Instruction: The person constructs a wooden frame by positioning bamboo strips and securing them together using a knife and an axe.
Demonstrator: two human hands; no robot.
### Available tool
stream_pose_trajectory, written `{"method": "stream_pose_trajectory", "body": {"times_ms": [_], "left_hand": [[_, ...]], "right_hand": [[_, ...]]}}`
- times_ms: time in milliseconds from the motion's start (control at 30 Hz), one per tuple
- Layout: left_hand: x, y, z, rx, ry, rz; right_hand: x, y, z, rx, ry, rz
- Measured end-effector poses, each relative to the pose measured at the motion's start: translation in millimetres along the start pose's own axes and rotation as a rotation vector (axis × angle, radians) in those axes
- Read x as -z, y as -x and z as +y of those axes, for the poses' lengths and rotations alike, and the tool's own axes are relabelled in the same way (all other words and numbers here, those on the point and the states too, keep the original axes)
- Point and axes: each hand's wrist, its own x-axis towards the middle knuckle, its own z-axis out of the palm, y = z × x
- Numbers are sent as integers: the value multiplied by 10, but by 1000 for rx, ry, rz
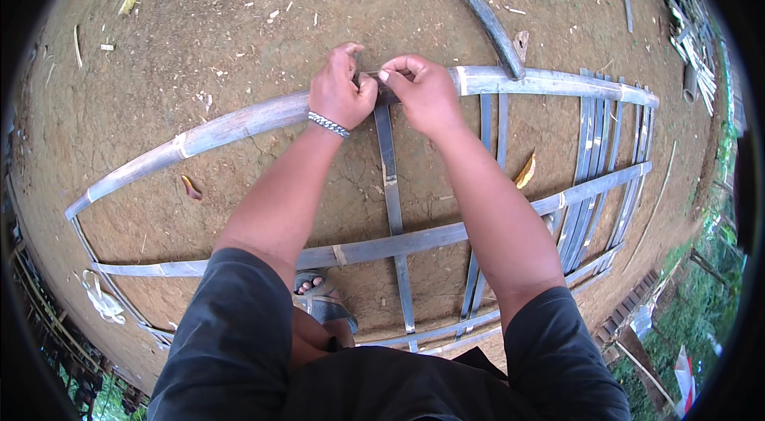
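A thick bamboo pole [247, 120] lies across the ground along the far side of a bamboo frame. Over it, my left hand [339, 92] is closed, its fingers curled and a metal bracelet on the wrist. Close beside it, my right hand [429, 94] pinches thumb against forefinger. A thin strand [371, 72] stretches between the fingertips of both hands; whether it is wire or cord, I cannot tell. Just below the hands, a flat bamboo slat [388, 150] meets the pole. My fingers hide much of that joint.
A hatchet [481, 10] lies with its handle end on the pole. Several slats [586, 174] cross the frame at right, over a middle bamboo rail [422, 241]. A white plastic bag [102, 299] lies at left. Bamboo strips [687, 38] are piled far right. My sandalled foot [325, 300] stands inside the frame.
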Motion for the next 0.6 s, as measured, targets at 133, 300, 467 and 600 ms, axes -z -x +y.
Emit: {"method": "stream_pose_trajectory", "body": {"times_ms": [133, 300, 467, 600], "left_hand": [[47, -27, 43, -106, 85, 27], [97, -57, 24, -232, 105, -59], [193, -72, 21, -258, 63, -288], [192, -79, 17, -281, 60, -292]], "right_hand": [[111, 107, 63, 19, 126, 80], [156, 147, 126, 239, 427, 90], [80, 142, 148, 302, 589, 72], [34, 125, 162, 324, 601, 94]]}}
